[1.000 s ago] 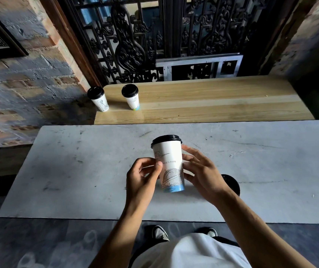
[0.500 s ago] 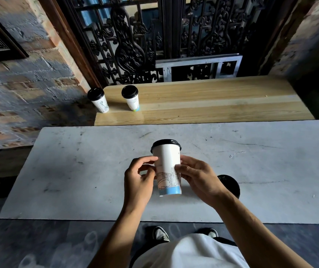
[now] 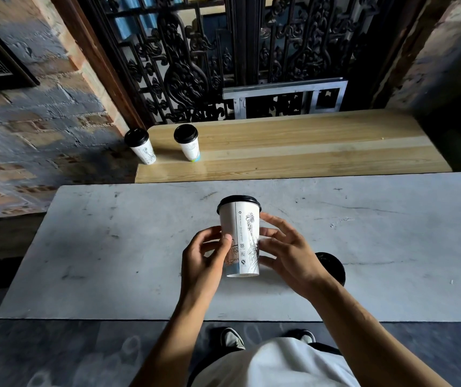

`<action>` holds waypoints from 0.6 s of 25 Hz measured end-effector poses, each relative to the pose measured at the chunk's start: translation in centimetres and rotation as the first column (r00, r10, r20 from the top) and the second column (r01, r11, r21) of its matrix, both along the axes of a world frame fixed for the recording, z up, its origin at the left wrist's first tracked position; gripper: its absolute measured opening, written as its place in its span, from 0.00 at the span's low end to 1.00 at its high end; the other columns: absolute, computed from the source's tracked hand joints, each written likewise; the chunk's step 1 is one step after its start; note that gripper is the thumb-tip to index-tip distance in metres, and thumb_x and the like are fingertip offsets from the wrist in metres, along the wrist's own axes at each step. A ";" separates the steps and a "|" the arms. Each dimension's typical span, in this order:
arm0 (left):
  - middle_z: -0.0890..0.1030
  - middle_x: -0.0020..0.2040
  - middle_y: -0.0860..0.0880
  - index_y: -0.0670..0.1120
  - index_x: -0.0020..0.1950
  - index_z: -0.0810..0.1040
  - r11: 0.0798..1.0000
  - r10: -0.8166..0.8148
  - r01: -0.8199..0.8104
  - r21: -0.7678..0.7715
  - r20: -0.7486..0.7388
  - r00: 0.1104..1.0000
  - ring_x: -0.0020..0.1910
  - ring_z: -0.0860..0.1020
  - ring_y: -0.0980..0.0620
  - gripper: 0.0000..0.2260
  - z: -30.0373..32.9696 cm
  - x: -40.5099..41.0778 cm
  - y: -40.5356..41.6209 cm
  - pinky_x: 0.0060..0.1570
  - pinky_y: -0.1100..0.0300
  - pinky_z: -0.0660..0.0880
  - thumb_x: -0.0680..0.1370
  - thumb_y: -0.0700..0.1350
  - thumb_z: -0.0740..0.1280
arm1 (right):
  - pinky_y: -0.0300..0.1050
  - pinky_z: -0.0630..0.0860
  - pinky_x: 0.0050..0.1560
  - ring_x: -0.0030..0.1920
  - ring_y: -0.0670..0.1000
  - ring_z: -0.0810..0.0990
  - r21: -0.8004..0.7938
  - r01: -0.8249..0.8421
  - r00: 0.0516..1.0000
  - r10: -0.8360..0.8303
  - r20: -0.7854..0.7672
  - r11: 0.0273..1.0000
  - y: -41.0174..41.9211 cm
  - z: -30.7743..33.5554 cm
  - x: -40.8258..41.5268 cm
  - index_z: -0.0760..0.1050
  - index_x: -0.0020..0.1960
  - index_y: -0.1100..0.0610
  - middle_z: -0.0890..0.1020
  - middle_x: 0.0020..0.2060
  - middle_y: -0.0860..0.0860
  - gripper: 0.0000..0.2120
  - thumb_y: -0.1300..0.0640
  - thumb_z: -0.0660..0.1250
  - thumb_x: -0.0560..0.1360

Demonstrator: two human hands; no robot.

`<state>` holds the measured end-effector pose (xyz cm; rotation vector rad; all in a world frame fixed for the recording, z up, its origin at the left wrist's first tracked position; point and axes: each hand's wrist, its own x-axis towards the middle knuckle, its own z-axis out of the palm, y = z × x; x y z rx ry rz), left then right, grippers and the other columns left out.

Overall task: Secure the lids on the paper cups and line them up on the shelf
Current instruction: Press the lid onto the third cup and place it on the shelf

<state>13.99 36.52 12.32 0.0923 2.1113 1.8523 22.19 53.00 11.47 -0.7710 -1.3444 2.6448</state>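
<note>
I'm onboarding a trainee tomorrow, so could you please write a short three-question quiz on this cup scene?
1. True or false: the cup between the hands has its lid on.
2. How many lidded cups stand on the wooden shelf? A one, B two, C three.
3. Fill in: a black lid lies on the table behind the ____ hand.

Key: 1 true. 2 B: the left cup and right cup. 3 right; the left hand pinches the cup.
</note>
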 end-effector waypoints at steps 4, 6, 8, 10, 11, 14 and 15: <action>0.86 0.47 0.48 0.49 0.53 0.84 0.999 -0.028 0.024 -0.041 -0.095 0.995 0.47 0.84 0.49 0.08 -0.3 -0.4 -0.3 0.47 0.50 0.83 0.78 0.37 0.71 | 0.48 0.82 0.53 0.55 0.57 0.84 0.020 0.015 0.999 -0.015 -0.039 1.000 0.2 -0.5 -0.1 0.75 0.68 0.62 0.80 0.63 0.68 0.24 0.68 0.70 0.73; 0.86 0.46 0.48 0.49 0.53 0.84 0.999 -0.031 0.028 -0.030 -0.095 0.995 0.46 0.84 0.50 0.08 -0.3 -0.4 -0.1 0.47 0.52 0.83 0.78 0.37 0.71 | 0.48 0.81 0.56 0.57 0.57 0.85 0.028 0.003 0.998 -0.001 -0.065 1.000 0.2 -0.7 -0.1 0.75 0.67 0.63 0.84 0.60 0.64 0.22 0.68 0.69 0.73; 0.87 0.46 0.50 0.50 0.53 0.84 0.999 -0.030 0.028 -0.016 -0.083 0.996 0.46 0.85 0.51 0.08 -0.2 -0.3 0.1 0.47 0.52 0.83 0.77 0.39 0.72 | 0.49 0.80 0.61 0.57 0.57 0.85 0.053 -0.006 0.997 0.010 -0.072 0.999 0.3 -0.9 -0.1 0.75 0.67 0.62 0.86 0.58 0.62 0.18 0.70 0.67 0.77; 0.87 0.45 0.51 0.50 0.52 0.84 0.999 -0.031 0.030 -0.021 -0.075 0.997 0.46 0.85 0.53 0.08 -0.4 -0.3 0.3 0.48 0.53 0.83 0.77 0.38 0.72 | 0.46 0.80 0.60 0.56 0.56 0.85 0.061 -0.001 0.998 0.005 -0.060 0.998 0.6 -1.1 -0.1 0.74 0.68 0.62 0.86 0.54 0.61 0.20 0.70 0.67 0.77; 0.87 0.44 0.52 0.50 0.52 0.84 0.999 -0.028 0.026 -0.031 -0.073 0.997 0.45 0.85 0.53 0.09 -0.5 -0.3 0.5 0.48 0.53 0.83 0.77 0.37 0.72 | 0.44 0.81 0.59 0.55 0.55 0.85 0.054 0.000 0.999 0.003 -0.053 0.999 0.9 -1.0 -0.2 0.73 0.69 0.61 0.86 0.53 0.61 0.21 0.67 0.69 0.76; 0.87 0.48 0.52 0.51 0.54 0.83 0.998 -0.020 0.016 -0.056 -0.082 0.996 0.47 0.85 0.54 0.10 -0.4 -0.3 1.3 0.49 0.52 0.83 0.77 0.37 0.72 | 0.48 0.82 0.59 0.59 0.56 0.85 0.124 -0.072 0.997 0.074 -0.009 0.990 1.7 -0.9 -0.1 0.74 0.71 0.55 0.85 0.58 0.61 0.27 0.58 0.73 0.73; 0.86 0.51 0.52 0.51 0.55 0.82 0.997 -0.027 0.020 -0.070 -0.096 0.995 0.48 0.85 0.53 0.11 -0.4 -0.4 1.6 0.50 0.52 0.83 0.77 0.37 0.72 | 0.50 0.82 0.60 0.60 0.57 0.85 0.205 -0.116 0.993 0.113 0.029 0.972 2.0 -0.9 -0.2 0.73 0.72 0.53 0.83 0.60 0.61 0.29 0.56 0.75 0.73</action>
